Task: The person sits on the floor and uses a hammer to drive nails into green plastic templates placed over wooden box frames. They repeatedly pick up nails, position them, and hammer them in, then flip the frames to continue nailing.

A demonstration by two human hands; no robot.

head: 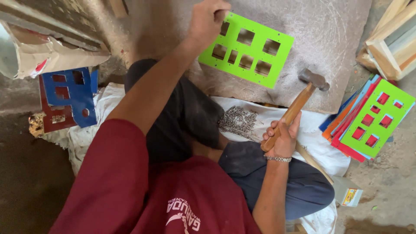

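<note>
My left hand [207, 19] pinches the top corner of a bright green board [251, 52] with several rectangular cut-outs, which lies flat on a grey scratched work slab [329, 30]. Whether anything small sits between the fingers is hidden. My right hand [281, 138] grips the wooden handle of a hammer [303, 97], its steel head raised just right of the green board. A pile of small nails [237, 120] lies on white cloth between my legs and the slab.
A stack of coloured cut-out boards, green on top [375, 119], sits at the right. Blue and red cut-out boards [69, 97] lie at the left beside torn cardboard [43, 54]. Wooden frames [394, 39] stand top right. A small box [349, 193] rests by my knee.
</note>
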